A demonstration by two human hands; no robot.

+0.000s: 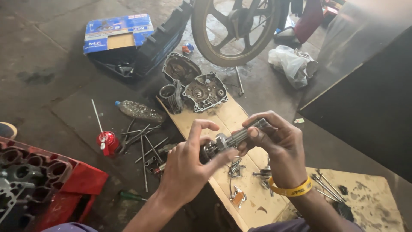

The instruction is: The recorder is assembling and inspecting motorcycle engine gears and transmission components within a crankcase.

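steel, grey and oily, makes up the shaft (234, 138) held in the air between both hands, above a long strip of cardboard (234, 116) on the floor. it is a ribbed, splined rod with a wider collar and a dark gear-like end. the left hand (189, 165) has its fingers closed on the gear end, thumb pressed along the collar, index finger arched over. the right hand (274, 144), with a yellow wristband (292, 189), has its fingers curled tight around the slimmer splined end. the gear end is mostly hidden by the left palm, so its teeth are hard to make out.

cast metal engine case halves (195, 86) lie at the far end of the cardboard, rough and greasy. thin rods and tools (143, 141) are scattered beside a red oil can (107, 141) and a clear plastic bottle (139, 111). a spoked wheel (234, 30) is cut off at the top edge. a red crate (81, 180) is cut off on the left.
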